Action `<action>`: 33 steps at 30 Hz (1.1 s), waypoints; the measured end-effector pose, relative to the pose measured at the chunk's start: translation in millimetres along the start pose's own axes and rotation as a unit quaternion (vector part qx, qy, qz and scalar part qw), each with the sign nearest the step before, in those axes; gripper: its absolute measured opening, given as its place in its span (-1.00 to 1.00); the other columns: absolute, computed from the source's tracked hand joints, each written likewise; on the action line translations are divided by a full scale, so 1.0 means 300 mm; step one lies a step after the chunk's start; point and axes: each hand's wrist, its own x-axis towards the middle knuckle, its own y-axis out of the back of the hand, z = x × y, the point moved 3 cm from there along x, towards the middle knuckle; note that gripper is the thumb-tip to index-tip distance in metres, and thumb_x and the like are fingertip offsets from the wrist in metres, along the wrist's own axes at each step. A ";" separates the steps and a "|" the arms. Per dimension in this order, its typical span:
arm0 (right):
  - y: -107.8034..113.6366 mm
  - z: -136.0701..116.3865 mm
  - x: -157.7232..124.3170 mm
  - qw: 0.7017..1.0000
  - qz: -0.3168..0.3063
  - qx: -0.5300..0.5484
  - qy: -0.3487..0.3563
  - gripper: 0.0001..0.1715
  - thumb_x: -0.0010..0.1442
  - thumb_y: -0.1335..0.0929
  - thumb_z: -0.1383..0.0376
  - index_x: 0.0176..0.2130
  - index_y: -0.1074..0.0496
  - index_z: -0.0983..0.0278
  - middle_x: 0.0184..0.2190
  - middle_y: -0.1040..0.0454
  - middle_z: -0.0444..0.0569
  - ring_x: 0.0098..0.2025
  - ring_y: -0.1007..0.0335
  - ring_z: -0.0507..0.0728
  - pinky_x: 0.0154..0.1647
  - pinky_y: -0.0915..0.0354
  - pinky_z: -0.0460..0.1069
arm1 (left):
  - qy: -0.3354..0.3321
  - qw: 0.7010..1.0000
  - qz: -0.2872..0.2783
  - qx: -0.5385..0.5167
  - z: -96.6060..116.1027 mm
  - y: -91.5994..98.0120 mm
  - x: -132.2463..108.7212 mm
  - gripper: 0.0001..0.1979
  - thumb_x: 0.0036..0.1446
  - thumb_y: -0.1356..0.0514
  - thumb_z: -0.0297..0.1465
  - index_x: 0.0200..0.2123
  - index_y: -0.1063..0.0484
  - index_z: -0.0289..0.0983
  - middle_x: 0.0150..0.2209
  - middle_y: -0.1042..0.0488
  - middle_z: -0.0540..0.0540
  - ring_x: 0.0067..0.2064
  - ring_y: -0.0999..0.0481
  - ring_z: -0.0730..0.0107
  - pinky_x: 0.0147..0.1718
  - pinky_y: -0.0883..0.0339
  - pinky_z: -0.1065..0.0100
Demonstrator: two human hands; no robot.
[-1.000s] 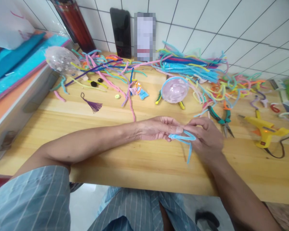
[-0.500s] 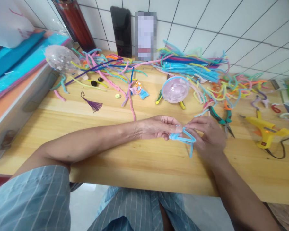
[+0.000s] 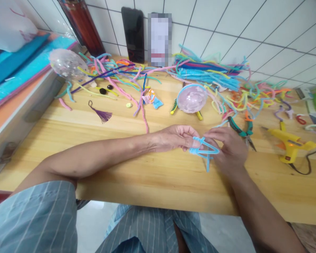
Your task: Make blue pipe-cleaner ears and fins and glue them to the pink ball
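A light-blue pipe cleaner (image 3: 212, 151), bent into a pointed loop with a coiled part and a loose end hanging down, is held above the wooden table. My left hand (image 3: 180, 138) pinches its coiled left side between thumb and fingers. On the other side, my right hand (image 3: 228, 147) has its fingers closed at the top of the loop; its fingertips partly hide what they grip. Just beyond my right hand lie green-handled pliers (image 3: 241, 131). A clear pinkish plastic half-ball (image 3: 192, 99) rests behind the hands, over a tool with yellow-tipped handles.
A yellow glue gun (image 3: 289, 140) lies at the right. Heaped pipe cleaners (image 3: 210, 75) run along the tiled wall, where two phones (image 3: 133, 35) lean. A purple tassel (image 3: 101, 114) lies left of centre. A box (image 3: 28, 102) borders the left side.
The blue loop has turned and shifted slightly right, showing more of its crossing strands. My left hand moved a little with it; my right hand stays nearly in place.
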 end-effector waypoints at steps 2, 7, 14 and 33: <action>-0.002 -0.003 0.001 1.000 0.007 0.009 0.007 -0.78 0.35 -0.50 0.36 -0.08 -0.65 0.01 -0.20 -0.72 -0.08 -0.20 -0.67 0.17 -0.15 -0.55 0.12 | -0.001 1.000 0.006 0.010 -0.002 0.004 0.002 -0.37 -0.25 -0.73 -0.14 -0.23 -0.56 -0.33 -0.27 -0.71 -0.08 -0.29 -0.62 0.50 -0.34 -0.31 0.43; -0.008 -0.002 0.000 0.999 -0.003 0.025 -0.025 -0.82 0.36 -0.50 0.33 -0.11 -0.65 -0.01 -0.23 -0.72 -0.10 -0.21 -0.66 0.19 -0.13 -0.56 0.15 | -0.017 0.999 0.009 0.033 -0.003 0.010 0.007 -0.44 -0.18 -0.71 -0.14 -0.26 -0.60 -0.34 -0.34 -0.63 -0.02 -0.35 -0.52 0.55 -0.37 -0.26 0.42; -0.014 0.009 -0.005 0.995 -0.011 0.087 -0.057 -0.85 0.33 -0.51 0.33 -0.17 -0.65 0.02 -0.27 -0.70 -0.11 -0.25 -0.64 0.18 -0.17 -0.53 0.14 | -0.051 0.997 0.000 0.058 -0.001 -0.007 0.005 -0.43 -0.15 -0.68 -0.06 -0.27 -0.60 -0.33 -0.36 -0.60 0.00 -0.35 -0.48 0.55 -0.39 -0.27 0.42; -0.040 -0.022 -0.021 0.943 -0.052 0.230 -0.236 -0.70 0.25 -0.55 0.26 0.00 -0.64 0.07 -0.17 -0.74 -0.09 -0.21 -0.70 0.17 -0.16 -0.59 0.09 | -0.159 0.978 0.094 0.095 0.035 -0.029 -0.020 -0.44 -0.09 -0.64 -0.05 -0.28 -0.50 -0.30 -0.42 -0.50 0.07 -0.38 -0.40 0.54 -0.33 -0.21 0.40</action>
